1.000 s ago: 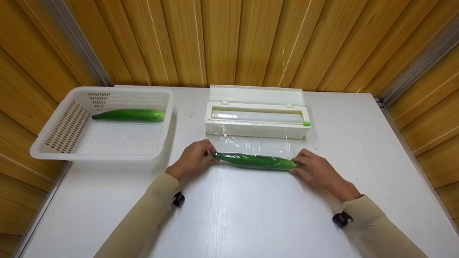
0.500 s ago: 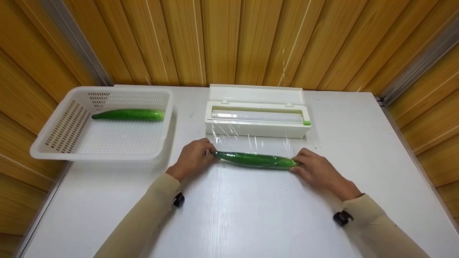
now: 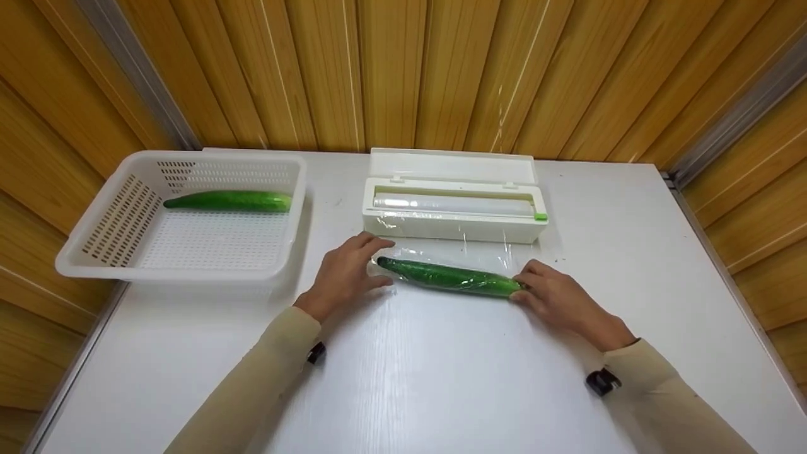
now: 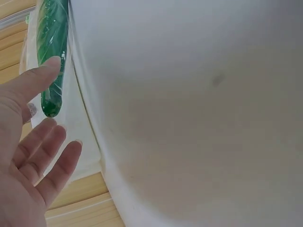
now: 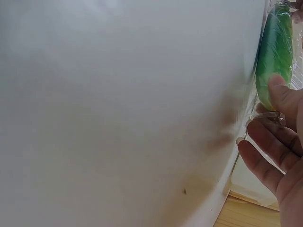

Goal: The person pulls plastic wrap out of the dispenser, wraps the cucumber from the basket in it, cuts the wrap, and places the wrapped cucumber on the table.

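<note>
A green cucumber (image 3: 451, 279) in clear plastic wrap lies crosswise in front of the white wrap dispenser (image 3: 454, 228). Thin film (image 3: 435, 253) stretches from the dispenser to it. Around its dark left tip, my left hand (image 3: 343, 272) has thumb and fingers spread apart; in the left wrist view the thumb overlaps the cucumber (image 4: 53, 38), and I cannot tell if it touches. My right hand (image 3: 561, 302) pinches the paler right end, thumb on the cucumber (image 5: 274, 52) in the right wrist view, with bunched film by the fingers.
At the left stands a white perforated basket (image 3: 170, 275) with another cucumber (image 3: 230, 201) inside. The dispenser's lid (image 3: 451, 166) is raised behind the film roll (image 3: 451, 203). A slatted wooden wall (image 3: 391, 75) runs along the back of the white table (image 3: 403, 378).
My left hand has let go of the cucumber's left end and spread its fingers. That end has shifted slightly toward the dispenser. The right hand keeps its hold.
</note>
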Motion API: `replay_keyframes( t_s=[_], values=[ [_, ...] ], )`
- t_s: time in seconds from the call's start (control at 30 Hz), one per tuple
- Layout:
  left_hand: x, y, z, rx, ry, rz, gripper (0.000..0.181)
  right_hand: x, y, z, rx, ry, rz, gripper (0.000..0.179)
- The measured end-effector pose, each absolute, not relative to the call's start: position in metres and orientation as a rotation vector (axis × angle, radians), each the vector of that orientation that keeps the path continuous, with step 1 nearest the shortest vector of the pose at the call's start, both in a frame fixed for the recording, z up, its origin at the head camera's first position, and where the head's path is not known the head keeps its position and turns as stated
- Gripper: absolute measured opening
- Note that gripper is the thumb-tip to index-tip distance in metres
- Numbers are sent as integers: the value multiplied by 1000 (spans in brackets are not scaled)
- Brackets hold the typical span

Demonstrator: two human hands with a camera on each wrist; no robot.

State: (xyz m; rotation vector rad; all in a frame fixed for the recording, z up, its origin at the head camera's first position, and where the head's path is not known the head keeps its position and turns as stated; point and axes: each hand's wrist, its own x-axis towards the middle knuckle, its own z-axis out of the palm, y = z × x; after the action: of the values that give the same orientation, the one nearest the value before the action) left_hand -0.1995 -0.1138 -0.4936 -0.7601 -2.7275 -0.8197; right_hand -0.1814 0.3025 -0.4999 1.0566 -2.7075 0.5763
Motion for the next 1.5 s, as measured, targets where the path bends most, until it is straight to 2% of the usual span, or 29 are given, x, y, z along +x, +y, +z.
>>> replay_keyframes(
  t_s=[0.13,0.37,0.5,0.7,1.0,1.13,1.5],
  values=[
    [-200,-113,-493,-761,-2682,-863,60,-181,304,-500,1044,-2720,582,21],
    [-202,-110,-492,-728,-2708,-1077,27,-179,305,-500,1045,-2691,602,21],
    [-205,-108,-493,-666,-2728,-1154,17,-179,305,-501,1061,-2670,588,22],
    [-209,-103,-488,-665,-2710,-1246,18,-178,306,-503,1077,-2632,588,24],
    [-211,-96,-488,-839,-2584,-932,14,-178,304,-502,1135,-2605,583,27],
    [-214,-96,-488,-836,-2598,-916,10,-176,302,-502,1155,-2600,563,28],
    [-223,-92,-481,-457,-2963,-1153,6,-180,299,-496,1192,-2539,561,30]
  ],
)
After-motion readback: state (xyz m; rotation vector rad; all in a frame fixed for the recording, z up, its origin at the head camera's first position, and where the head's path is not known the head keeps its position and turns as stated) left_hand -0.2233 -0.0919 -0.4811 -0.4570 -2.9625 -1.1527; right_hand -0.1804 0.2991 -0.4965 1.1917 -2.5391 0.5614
